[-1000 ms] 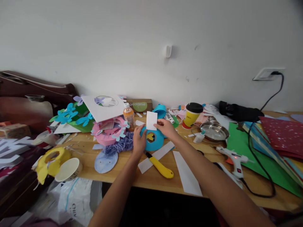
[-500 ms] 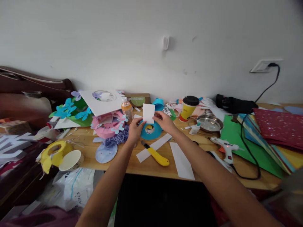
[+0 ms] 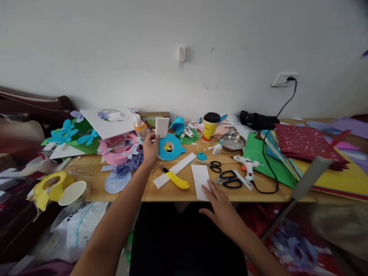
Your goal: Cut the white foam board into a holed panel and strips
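Note:
My left hand (image 3: 151, 148) pinches a small white foam board piece (image 3: 162, 127) by its lower left edge, upright above the table. Behind and below it lies a blue paper ring (image 3: 169, 150) with a yellow shape at its centre. My right hand (image 3: 219, 204), fingers spread, is at the lower right corner of a white strip (image 3: 200, 179) near the table's front edge. Between the hands, a yellow utility knife (image 3: 177, 180) rests across another white strip (image 3: 188, 162). Close to my right hand are dark-blue-handled scissors (image 3: 230, 179) and black-handled scissors (image 3: 214, 165).
A glue gun (image 3: 247, 165) with its cord lies right of the scissors. Farther back stand a yellow cup (image 3: 210, 128), a metal dish (image 3: 233, 142), a glue bottle (image 3: 217, 148) and a drink bottle (image 3: 140, 127). Pink paper crown (image 3: 118, 150) at left; coloured sheets (image 3: 307, 147) at right.
My right hand has let go of the small white piece and moved down and right to the white strip. My left hand still holds the piece. The view has turned right.

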A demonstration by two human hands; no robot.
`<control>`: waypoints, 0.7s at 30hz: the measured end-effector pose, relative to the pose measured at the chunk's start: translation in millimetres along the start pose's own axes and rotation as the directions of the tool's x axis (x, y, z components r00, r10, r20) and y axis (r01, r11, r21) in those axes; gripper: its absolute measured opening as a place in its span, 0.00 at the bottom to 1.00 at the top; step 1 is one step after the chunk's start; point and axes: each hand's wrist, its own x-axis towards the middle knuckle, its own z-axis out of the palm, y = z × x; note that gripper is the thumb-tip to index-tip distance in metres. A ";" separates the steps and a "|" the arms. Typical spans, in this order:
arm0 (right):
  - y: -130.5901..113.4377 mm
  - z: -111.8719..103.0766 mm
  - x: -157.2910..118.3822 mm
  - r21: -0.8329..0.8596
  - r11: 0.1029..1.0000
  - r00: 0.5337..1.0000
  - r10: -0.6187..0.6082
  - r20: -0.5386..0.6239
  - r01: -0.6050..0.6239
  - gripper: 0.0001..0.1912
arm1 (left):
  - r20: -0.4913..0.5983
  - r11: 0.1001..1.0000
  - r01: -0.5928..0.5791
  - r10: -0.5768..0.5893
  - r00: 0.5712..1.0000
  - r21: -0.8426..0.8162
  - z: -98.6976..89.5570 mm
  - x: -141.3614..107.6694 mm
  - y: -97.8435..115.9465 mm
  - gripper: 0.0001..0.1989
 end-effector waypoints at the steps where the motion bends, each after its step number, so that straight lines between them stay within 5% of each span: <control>1: -0.3 4.8 -9.7 -0.028 0.999 1.000 -0.014 0.001 0.014 0.32 | -0.030 1.000 -0.008 0.008 1.000 -0.007 -0.2 1.0 7.0 0.12; 7: 8.9 2.9 -24.2 0.011 0.999 0.991 -0.039 -0.126 0.041 0.28 | -0.007 0.999 0.031 -0.031 0.999 -0.045 -15.6 -33.4 46.3 0.16; 11: 13.7 -1.2 -33.3 0.211 0.978 0.976 0.035 -0.213 0.011 0.27 | -0.058 0.985 0.169 -0.166 0.984 0.039 -58.8 -91.8 40.4 0.22; 14: 1.0 -5.1 -39.3 0.452 0.884 0.931 0.258 -0.256 -0.121 0.24 | -0.150 0.954 0.264 -0.243 0.958 0.141 -100.9 -136.5 21.4 0.21; 16: -16.6 -10.8 -37.4 0.669 0.706 0.846 0.487 -0.218 -0.233 0.24 | -0.137 0.916 0.334 -0.309 0.941 0.225 -123.3 -157.9 9.0 0.22; 18: -39.2 -17.2 -30.0 0.870 0.422 0.758 0.646 -0.091 -0.255 0.27 | -0.043 0.886 0.327 -0.332 0.942 0.329 -135.9 -171.1 1.4 0.24; 21: -77.0 -19.9 -16.2 0.979 -0.013 0.701 0.697 0.154 -0.202 0.30 | -0.004 0.854 0.165 -0.187 0.982 0.493 -136.0 -183.5 3.8 0.26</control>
